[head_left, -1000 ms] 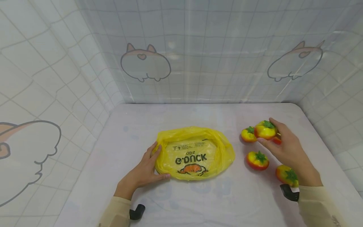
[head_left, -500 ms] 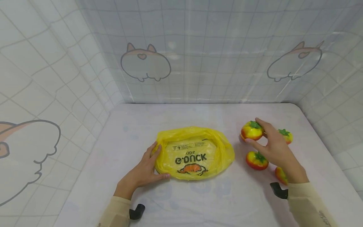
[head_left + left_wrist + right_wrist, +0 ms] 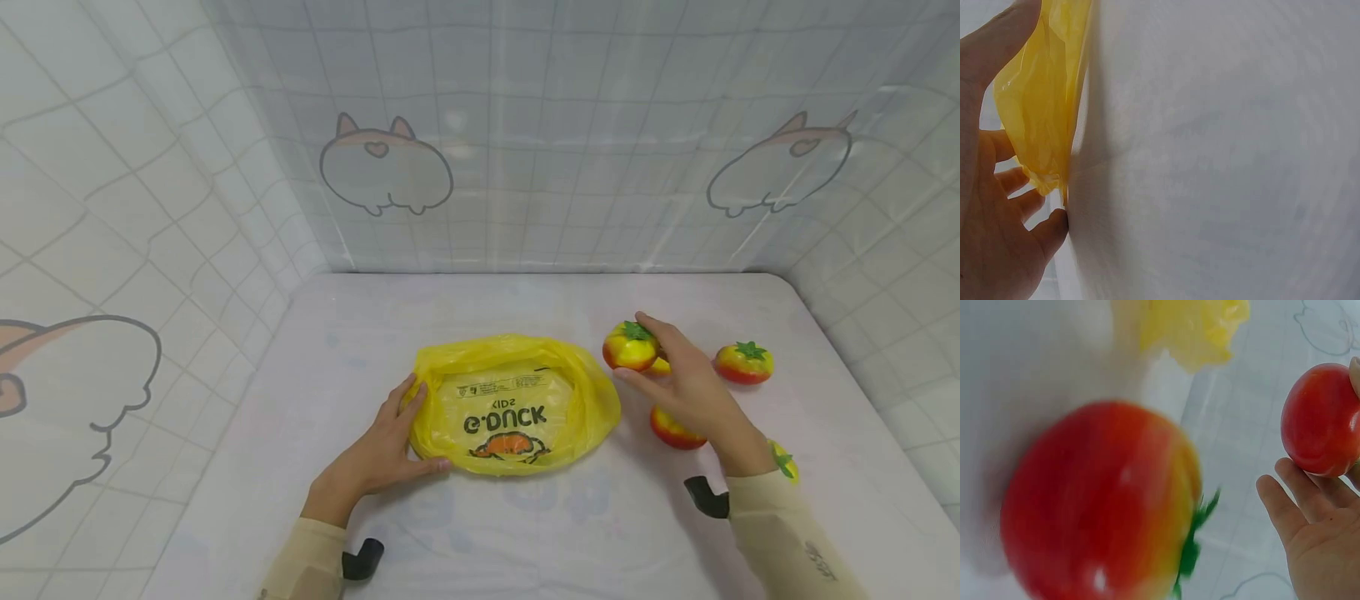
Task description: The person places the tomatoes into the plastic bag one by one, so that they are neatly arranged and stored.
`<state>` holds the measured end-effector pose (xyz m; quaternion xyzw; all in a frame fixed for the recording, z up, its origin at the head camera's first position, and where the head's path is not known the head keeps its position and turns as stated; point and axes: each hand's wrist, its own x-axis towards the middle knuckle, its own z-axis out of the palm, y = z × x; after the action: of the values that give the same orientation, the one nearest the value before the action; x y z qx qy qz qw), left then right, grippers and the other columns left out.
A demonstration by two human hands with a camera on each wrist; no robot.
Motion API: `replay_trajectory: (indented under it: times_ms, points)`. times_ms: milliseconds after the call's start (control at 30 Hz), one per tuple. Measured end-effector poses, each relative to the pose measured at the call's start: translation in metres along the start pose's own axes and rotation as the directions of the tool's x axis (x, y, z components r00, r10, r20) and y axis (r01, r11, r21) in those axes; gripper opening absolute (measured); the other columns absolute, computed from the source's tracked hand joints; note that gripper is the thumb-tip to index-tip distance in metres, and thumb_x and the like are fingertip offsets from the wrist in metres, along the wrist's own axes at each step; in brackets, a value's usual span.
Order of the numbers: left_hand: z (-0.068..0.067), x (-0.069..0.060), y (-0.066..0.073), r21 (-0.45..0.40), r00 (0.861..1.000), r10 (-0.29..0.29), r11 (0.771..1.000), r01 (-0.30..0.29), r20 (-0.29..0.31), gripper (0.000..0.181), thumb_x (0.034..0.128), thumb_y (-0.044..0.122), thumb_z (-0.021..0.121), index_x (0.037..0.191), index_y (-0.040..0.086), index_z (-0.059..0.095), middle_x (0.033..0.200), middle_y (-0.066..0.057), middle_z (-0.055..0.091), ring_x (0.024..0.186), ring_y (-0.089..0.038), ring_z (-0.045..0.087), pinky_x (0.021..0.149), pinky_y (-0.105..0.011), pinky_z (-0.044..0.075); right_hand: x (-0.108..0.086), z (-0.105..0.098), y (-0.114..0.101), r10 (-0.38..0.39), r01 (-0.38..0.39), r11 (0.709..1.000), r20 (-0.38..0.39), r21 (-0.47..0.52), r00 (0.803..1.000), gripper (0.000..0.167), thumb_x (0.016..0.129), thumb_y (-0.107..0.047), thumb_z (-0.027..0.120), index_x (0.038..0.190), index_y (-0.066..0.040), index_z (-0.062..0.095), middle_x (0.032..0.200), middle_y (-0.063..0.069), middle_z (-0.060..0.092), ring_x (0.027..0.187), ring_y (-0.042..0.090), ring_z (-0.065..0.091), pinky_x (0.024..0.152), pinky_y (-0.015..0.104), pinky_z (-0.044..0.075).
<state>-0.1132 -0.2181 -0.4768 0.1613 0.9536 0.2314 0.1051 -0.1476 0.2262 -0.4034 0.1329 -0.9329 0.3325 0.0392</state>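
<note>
A yellow plastic bag (image 3: 596,408) with duck print lies mid-table, its mouth rolled outward into a rim. My left hand (image 3: 386,446) rests spread at its left end, fingers and thumb touching the rim; the left wrist view shows the yellow film (image 3: 1041,106) beside those fingers. My right hand (image 3: 693,387) grips a red-and-yellow toy tomato (image 3: 630,346) with a green calyx, off the bag's right end. Under that hand lie two more, a mostly hidden tomato (image 3: 662,367) and another tomato (image 3: 675,429). In the right wrist view the held tomato (image 3: 1319,419) is at the fingers.
On the right side of the table a tomato (image 3: 744,363) stands apart, and another tomato (image 3: 784,461) is partly hidden by the right forearm. White tiled-pattern curtains (image 3: 540,167) enclose the table (image 3: 450,304) at the back and sides.
My right hand has carried the gripped tomato leftward from the group toward the bag, uncovering the tomato behind it. My left hand and the bag have stayed in place.
</note>
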Motion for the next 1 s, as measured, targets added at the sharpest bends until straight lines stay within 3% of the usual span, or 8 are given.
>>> replay_trajectory:
  times_ms: [267, 533, 800, 1000]
  points:
    - [-0.001, 0.001, 0.001, -0.004, 1.000, -0.004, 1.000, 0.004, 0.011, 0.128, 0.0751, 0.084, 0.067, 0.167, 0.014, 0.011, 0.173, -0.008, -0.005, 0.157, -0.040, 0.016, 0.118, -0.060, 0.035, 0.008, 0.011, -0.018, -0.057, 0.056, 0.997, 0.029, 0.044, 0.998, 0.087, 0.094, -0.045, 0.074, 0.162, -0.015, 0.028, 0.162, 0.015, 0.037, 0.137, 0.038, 0.048, 0.101, 0.062, 0.050]
    - [-0.001, 0.001, 0.001, -0.001, 1.000, -0.005, 1.000, 0.005, 0.017, 0.128, 0.0747, 0.085, 0.066, 0.166, 0.014, 0.011, 0.173, -0.009, -0.005, 0.157, -0.040, 0.016, 0.118, -0.060, 0.035, 0.016, 0.030, -0.025, -0.132, 0.131, 0.991, 0.019, 0.038, 0.991, 0.086, 0.093, -0.047, 0.074, 0.161, -0.016, 0.031, 0.159, 0.011, 0.041, 0.134, 0.030, 0.052, 0.109, 0.054, 0.048]
    - [-0.004, 0.000, 0.001, -0.001, 1.000, -0.002, 1.000, 0.002, 0.010, 0.127, 0.0762, 0.081, 0.069, 0.166, 0.013, 0.012, 0.173, -0.010, -0.005, 0.156, -0.041, 0.017, 0.118, -0.060, 0.035, 0.028, 0.050, -0.049, -0.201, 0.198, 0.977, 0.034, 0.080, 0.979, 0.085, 0.093, -0.047, 0.075, 0.160, -0.017, 0.033, 0.160, 0.007, 0.042, 0.133, 0.027, 0.054, 0.111, 0.050, 0.048]
    - [-0.003, 0.002, 0.001, -0.008, 1.000, 0.005, 1.000, -0.005, 0.016, 0.127, 0.0762, 0.081, 0.069, 0.166, 0.013, 0.012, 0.173, -0.010, -0.005, 0.156, -0.041, 0.016, 0.118, -0.060, 0.035, 0.034, 0.066, -0.061, -0.216, 0.207, 0.972, 0.081, 0.107, 0.973, 0.084, 0.094, -0.046, 0.074, 0.160, -0.016, 0.032, 0.161, 0.006, 0.040, 0.141, 0.027, 0.048, 0.116, 0.050, 0.042]
